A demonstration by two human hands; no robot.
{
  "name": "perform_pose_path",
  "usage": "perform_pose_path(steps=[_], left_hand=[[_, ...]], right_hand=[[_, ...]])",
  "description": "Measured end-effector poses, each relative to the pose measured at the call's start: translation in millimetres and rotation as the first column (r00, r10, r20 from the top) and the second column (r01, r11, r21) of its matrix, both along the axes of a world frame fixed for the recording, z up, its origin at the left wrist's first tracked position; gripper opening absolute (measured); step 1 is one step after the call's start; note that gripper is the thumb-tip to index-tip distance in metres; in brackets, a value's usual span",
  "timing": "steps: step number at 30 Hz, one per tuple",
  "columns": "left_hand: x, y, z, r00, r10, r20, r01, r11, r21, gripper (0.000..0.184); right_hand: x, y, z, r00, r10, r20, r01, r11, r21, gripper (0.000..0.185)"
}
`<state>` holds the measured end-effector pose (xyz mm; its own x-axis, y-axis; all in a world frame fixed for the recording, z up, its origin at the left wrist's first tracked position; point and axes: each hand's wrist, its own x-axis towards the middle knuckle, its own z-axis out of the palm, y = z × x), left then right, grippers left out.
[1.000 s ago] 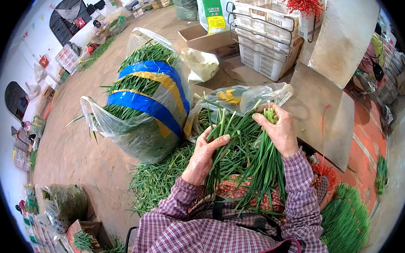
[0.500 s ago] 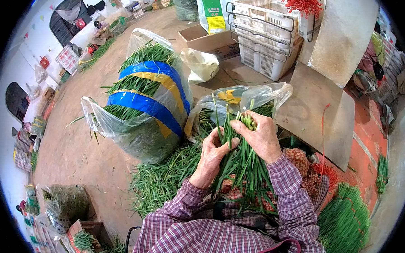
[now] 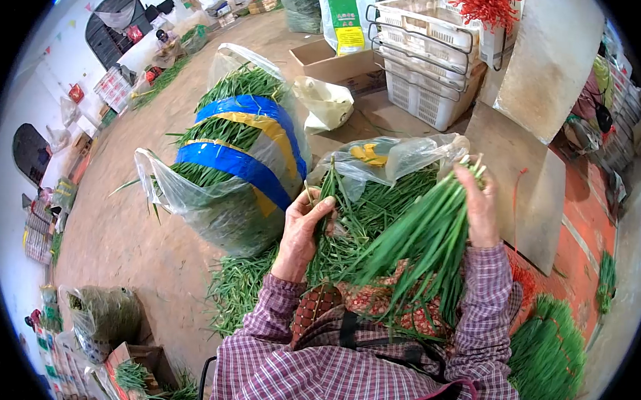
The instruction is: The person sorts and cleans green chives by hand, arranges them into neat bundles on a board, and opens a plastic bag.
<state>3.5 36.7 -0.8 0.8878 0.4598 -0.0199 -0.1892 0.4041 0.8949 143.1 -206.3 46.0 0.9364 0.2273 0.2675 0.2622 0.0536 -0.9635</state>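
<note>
Over the lap, the right hand (image 3: pixel 479 210) grasps the bunch of green stalks (image 3: pixel 422 237) near its pale ends, and the leaves fan down and inward above the red patterned cloth (image 3: pixel 365 302). Main risk: slack fingers there could let outer stalks slide out, since only the top is gripped and the long leaves hang unsupported. The left hand (image 3: pixel 299 235) pinches a few thin stalks (image 3: pixel 329 190) between thumb and fingers (exact count unclear); squeezing too hard could crease or snap them. Loose greens (image 3: pixel 241 289) lie below and between the hands, so trailing tips could snag or mix in if the bunch dips. The clear plastic bag (image 3: pixel 389 176) sits open just beyond, and its floppy rim could catch stalk ends if either hand drifts forward.
</note>
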Motion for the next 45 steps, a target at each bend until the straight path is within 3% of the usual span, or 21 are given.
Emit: perform_pose_path(steps=[1, 2, 4, 6, 10, 11, 14, 16, 19, 22, 24, 27, 31, 37, 39, 40, 41, 42, 44, 45], left_hand=[[-2.0, 4.4, -0.4, 1.000, -0.001, -0.018, 0.001, 0.999, 0.034, 0.011], [-3.7, 6.6, -0.4, 0.999, -0.001, -0.038, 0.003, 0.998, 0.068, 0.011], [-6.0, 0.5, 7.5, 0.996, -0.038, -0.082, 0.048, 0.992, 0.114, 0.014], [-3.6, -6.4, 4.5, 0.994, -0.065, -0.088, 0.077, 0.987, 0.142, 0.014], [-5.3, -22.8, 12.3, 0.990, -0.103, -0.100, 0.118, 0.981, 0.157, 0.015], [-7.5, -24.3, 16.0, 0.989, -0.116, -0.093, 0.129, 0.979, 0.156, 0.014], [-13.6, -22.4, 18.5, 0.989, -0.122, -0.084, 0.135, 0.976, 0.170, 0.014], [-18.4, -18.3, 21.1, 0.990, -0.118, -0.082, 0.131, 0.974, 0.183, 0.014], [-26.4, -17.6, 31.5, 0.982, -0.156, -0.107, 0.171, 0.974, 0.151, 0.013], [-35.6, -4.9, 30.1, 0.978, -0.190, -0.082, 0.200, 0.969, 0.148, 0.011], [-40.5, -0.6, 32.8, 0.990, -0.127, -0.065, 0.137, 0.975, 0.175, 0.010], [-38.0, -4.3, 35.8, 0.992, -0.114, -0.060, 0.122, 0.980, 0.160, 0.011], [-27.3, -26.8, 40.7, 0.984, -0.167, -0.060, 0.175, 0.969, 0.173, 0.012], [-16.7, -43.9, 34.2, 0.971, -0.239, -0.024, 0.240, 0.955, 0.174, 0.017], [-16.9, -29.8, 22.1, 0.953, -0.281, -0.114, 0.299, 0.808, 0.507, 0.021], [-15.2, -10.1, 12.4, 0.943, -0.182, -0.280, 0.334, 0.510, 0.793, 0.023], [-14.8, 11.6, -9.7, 0.978, -0.074, -0.197, 0.207, 0.186, 0.960, 0.024], [-15.0, 27.9, -23.7, 0.998, -0.004, -0.071, 0.069, -0.177, 0.982, 0.026], [-19.4, 31.9, 6.6, 0.984, 0.169, 0.048, -0.016, -0.185, 0.983, 0.032], [-19.5, 26.2, 34.3, 0.987, 0.161, 0.007, -0.019, 0.070, 0.997, 0.034]], right_hand=[[2.9, -6.6, 6.7, 0.993, 0.113, -0.014, -0.112, 0.992, 0.053, 0.031], [2.1, -5.5, 10.3, 0.993, 0.117, -0.015, -0.116, 0.992, 0.057, 0.031], [-3.2, 2.2, 16.1, 0.976, 0.110, 0.190, -0.072, 0.978, -0.198, 0.030], [-13.2, 21.9, 17.9, 0.948, 0.211, 0.239, -0.136, 0.945, -0.297, 0.036], [-26.8, 58.3, 17.6, 0.888, 0.315, 0.335, -0.146, 0.883, -0.445, 0.039], [-31.9, 64.7, 18.2, 0.878, 0.287, 0.383, -0.120, 0.907, -0.403, 0.037], [-34.7, 67.5, 23.4, 0.866, 0.361, 0.346, -0.146, 0.845, -0.515, 0.033], [-33.6, 69.4, 19.7, 0.855, 0.348, 0.385, -0.140, 0.869, -0.474, 0.029], [-29.4, 67.5, 15.3, 0.811, 0.288, 0.510, 0.012, 0.862, -0.506, 0.024], [-23.1, 63.5, 14.5, 0.841, 0.172, 0.513, 0.167, 0.819, -0.549, 0.021], [-19.5, 59.7, 13.6, 0.839, 0.161, 0.519, 0.158, 0.841, -0.517, 0.025], [-27.8, 54.4, 31.0, 0.934, 0.268, 0.238, -0.184, 0.929, -0.322, 0.043], [-35.4, 62.7, 32.0, 0.901, 0.408, 0.149, -0.380, 0.906, -0.186, 0.038], [-29.3, 50.4, 43.5, 0.919, 0.305, 0.250, -0.255, 0.943, -0.216, 0.033], [-18.5, 38.7, 45.0, 0.919, 0.220, 0.326, -0.176, 0.972, -0.158, 0.032], [-12.5, 34.7, 44.3, 0.924, 0.151, 0.352, -0.120, 0.987, -0.108, 0.033], [-10.3, 30.4, 50.3, 0.912, 0.114, 0.395, -0.075, 0.991, -0.111, 0.033], [-9.8, 25.9, 58.1, 0.895, 0.077, 0.440, -0.030, 0.993, -0.112, 0.033], [-10.8, 19.9, 65.7, 0.913, 0.105, 0.395, -0.024, 0.979, -0.203, 0.032], [-13.5, 17.8, 68.2, 0.931, 0.139, 0.337, -0.035, 0.954, -0.297, 0.032]])
